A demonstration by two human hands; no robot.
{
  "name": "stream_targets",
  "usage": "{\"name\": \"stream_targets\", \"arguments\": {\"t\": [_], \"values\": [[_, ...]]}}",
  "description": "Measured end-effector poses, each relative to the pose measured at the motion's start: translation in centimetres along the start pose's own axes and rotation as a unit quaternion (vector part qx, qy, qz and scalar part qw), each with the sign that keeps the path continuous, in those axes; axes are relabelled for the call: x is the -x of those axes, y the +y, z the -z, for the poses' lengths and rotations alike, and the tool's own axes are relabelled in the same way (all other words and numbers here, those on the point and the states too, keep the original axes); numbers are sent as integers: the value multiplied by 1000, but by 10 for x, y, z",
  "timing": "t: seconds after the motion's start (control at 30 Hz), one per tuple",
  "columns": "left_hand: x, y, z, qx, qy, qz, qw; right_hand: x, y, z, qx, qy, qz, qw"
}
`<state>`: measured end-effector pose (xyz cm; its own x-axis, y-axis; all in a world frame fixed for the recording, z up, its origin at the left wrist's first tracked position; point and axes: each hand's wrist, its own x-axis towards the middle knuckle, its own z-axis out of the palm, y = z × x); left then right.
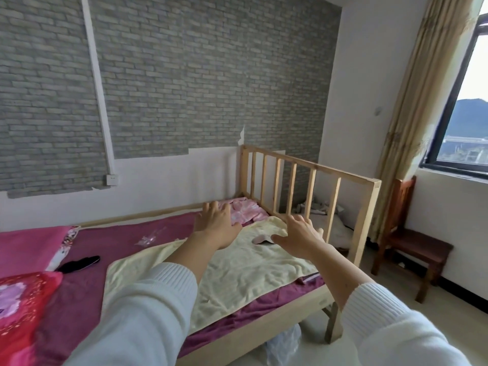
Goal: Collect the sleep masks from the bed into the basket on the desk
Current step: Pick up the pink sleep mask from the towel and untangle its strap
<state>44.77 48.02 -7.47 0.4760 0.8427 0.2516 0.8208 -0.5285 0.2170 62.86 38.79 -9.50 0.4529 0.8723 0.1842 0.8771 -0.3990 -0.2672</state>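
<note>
We reach both arms out over the bed [264, 307], left hand [215, 224] and right hand [298, 240] spread, holding nothing. A pink sleep mask [260, 239] lies on the yellow towel [237, 281] between them; a black sleep mask [79, 262] lies far left. The wooden rail [311, 186] bounds the right end.

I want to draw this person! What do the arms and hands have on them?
Both arms wear long white knitted sleeves with ribbed cuffs, the left sleeve and the right sleeve. The left hand and right hand are bare: no gloves, and no rings or watch that I can see.
</note>
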Motion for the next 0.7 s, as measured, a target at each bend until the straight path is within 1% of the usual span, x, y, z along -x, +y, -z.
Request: {"name": "stream_targets", "arguments": {"t": [0.17, 0.27, 0.4, 0.57, 0.7], "values": [[-132, -11, -32, -33, -6, -18, 999, -129, 16, -21, -2, -2, -20, 1000], [-211, -15, -44, -31, -7, -18, 999, -203, 26, -28, -12, 8, -30, 999], [-295, -9, -71, -29, -18, -31, 999, -283, 43, -43, -8, 8, -42, 999], [-392, -1, -127, -3, -10, -50, 999, -377, 77, -75, -9, 5, -63, 998], [-465, 8, -191, 4, -27, -43, 999, -452, 110, -118, -8, -24, -63, 998]]}}
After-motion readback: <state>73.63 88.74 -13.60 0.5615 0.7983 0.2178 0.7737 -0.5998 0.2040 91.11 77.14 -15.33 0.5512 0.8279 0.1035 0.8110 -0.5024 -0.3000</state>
